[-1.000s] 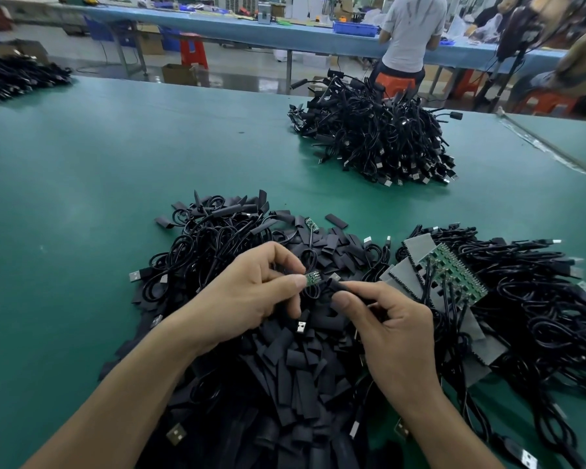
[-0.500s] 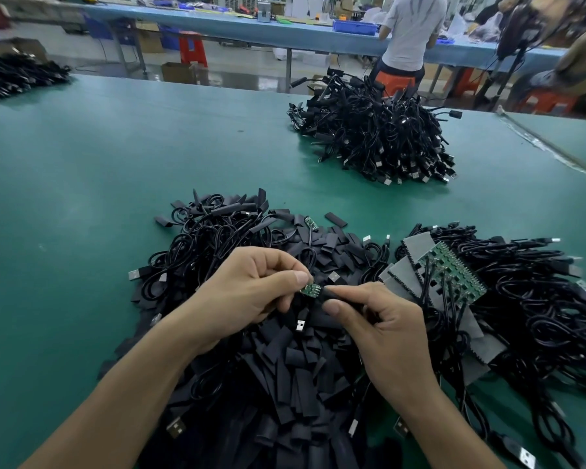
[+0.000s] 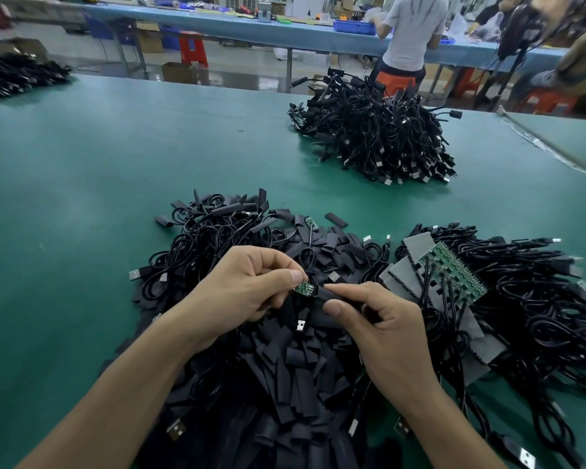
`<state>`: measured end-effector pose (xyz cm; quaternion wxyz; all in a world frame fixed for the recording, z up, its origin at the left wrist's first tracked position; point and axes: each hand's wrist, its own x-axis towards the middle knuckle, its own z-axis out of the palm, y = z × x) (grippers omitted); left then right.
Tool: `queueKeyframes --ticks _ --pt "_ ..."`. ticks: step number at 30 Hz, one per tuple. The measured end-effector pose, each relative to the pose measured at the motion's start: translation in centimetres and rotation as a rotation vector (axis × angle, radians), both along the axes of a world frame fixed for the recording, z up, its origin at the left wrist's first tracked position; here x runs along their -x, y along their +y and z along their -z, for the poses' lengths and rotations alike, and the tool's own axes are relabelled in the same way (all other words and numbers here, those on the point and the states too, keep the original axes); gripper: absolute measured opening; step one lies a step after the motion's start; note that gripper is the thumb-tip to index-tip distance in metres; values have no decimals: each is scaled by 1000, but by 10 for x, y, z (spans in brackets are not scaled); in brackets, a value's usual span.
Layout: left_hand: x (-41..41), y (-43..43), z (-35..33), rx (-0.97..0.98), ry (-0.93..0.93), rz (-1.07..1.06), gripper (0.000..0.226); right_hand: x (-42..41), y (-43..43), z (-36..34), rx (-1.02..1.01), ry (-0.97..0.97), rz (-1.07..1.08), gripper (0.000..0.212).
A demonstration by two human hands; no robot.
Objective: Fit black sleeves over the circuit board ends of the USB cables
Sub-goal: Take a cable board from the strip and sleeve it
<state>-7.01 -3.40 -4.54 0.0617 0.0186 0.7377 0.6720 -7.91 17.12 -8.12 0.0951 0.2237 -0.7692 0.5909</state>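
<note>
The head view shows the left hand [image 3: 247,292] pinching a small green circuit board [image 3: 304,288] between thumb and curled fingers, just above a heap of flat black sleeves [image 3: 295,374] on the green table [image 3: 82,184]. The right hand [image 3: 383,336] pinches one black sleeve [image 3: 329,294], its open end touching the board's right edge.

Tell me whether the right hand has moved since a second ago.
Yes. The right hand edged left, away from the green board panel, toward the left hand.
</note>
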Motion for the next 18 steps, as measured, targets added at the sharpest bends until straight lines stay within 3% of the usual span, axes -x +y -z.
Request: queueKeyframes --ticks 18 --pt "-1 3 1 35 19 -41 21 -3 0 2 -79 128 91 29"
